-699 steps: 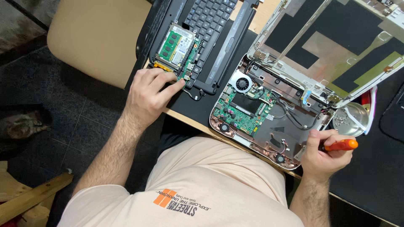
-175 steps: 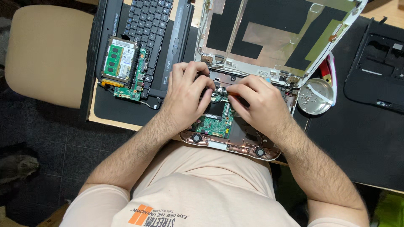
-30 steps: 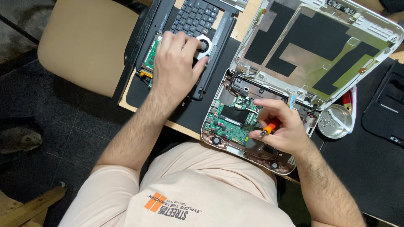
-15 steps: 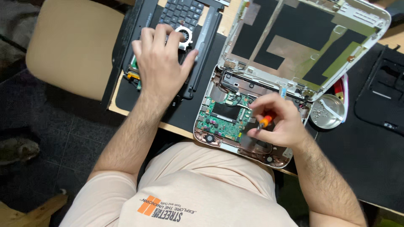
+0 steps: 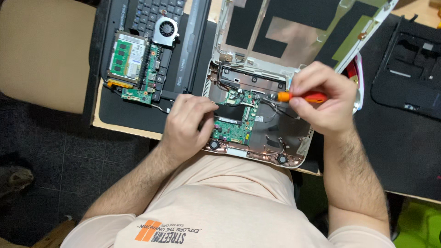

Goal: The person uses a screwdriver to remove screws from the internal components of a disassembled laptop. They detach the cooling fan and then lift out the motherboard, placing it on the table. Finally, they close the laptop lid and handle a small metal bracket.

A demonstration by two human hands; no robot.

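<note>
Two hands are showing: the left hand (image 5: 186,124) and the right hand (image 5: 321,98). One screwdriver (image 5: 301,96) with an orange handle is lying in the right hand. One opened laptop base (image 5: 257,138) is sitting in front of the person, carrying one green board (image 5: 234,126) and two small round speakers (image 5: 212,145) at its front edge. One keyboard (image 5: 156,14) is lying at the back, bearing one small fan (image 5: 166,30) and one more green board (image 5: 128,64). One black plastic cover (image 5: 409,69) is resting at the right.
</note>
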